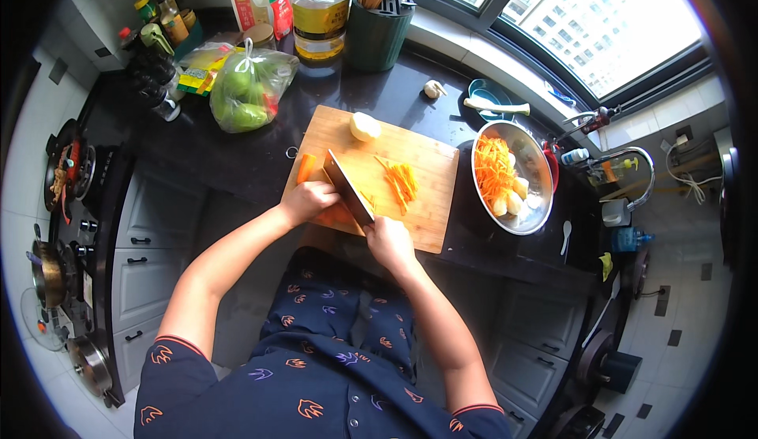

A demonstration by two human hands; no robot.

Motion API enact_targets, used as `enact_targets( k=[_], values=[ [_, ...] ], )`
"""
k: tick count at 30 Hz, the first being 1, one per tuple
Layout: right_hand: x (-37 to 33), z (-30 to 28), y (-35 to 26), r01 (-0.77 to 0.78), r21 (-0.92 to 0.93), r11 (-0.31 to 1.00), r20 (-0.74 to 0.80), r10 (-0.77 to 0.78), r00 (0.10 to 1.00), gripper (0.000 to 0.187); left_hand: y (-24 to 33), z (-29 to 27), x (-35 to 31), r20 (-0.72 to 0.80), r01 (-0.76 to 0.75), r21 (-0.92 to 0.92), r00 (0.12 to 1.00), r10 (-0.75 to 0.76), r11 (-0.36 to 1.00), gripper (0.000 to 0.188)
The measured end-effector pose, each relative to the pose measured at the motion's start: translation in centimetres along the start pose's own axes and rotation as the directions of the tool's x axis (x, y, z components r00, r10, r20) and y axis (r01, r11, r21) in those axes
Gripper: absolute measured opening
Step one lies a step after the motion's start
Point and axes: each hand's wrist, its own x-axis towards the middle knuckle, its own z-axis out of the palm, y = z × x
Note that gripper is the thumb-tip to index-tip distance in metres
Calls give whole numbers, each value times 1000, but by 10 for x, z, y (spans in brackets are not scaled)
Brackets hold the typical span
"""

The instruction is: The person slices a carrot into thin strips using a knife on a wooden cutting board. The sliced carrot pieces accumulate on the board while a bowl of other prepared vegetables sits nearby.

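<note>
Head view: gripping a cleaver with the right hand, curling the left hand beside it, cannot tell on what; farther on, atop the cutting board, carrot shreds, then a peeled potato.

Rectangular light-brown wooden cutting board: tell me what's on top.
On the board lie a pale, rounded vegetable, thin orange strips and, by the left hand, more orange pieces. That hand and the broad dark knife blade hide whatever lies beneath them.
</note>
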Motion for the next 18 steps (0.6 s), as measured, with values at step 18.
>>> enact_targets(
  k=[18],
  values=[
    [4, 12, 4, -20, 19, 1000, 10, 19, 1000, 23, 2, -7, 1, 20, 7, -49, 1000, -6, 999, 10]
  ],
)
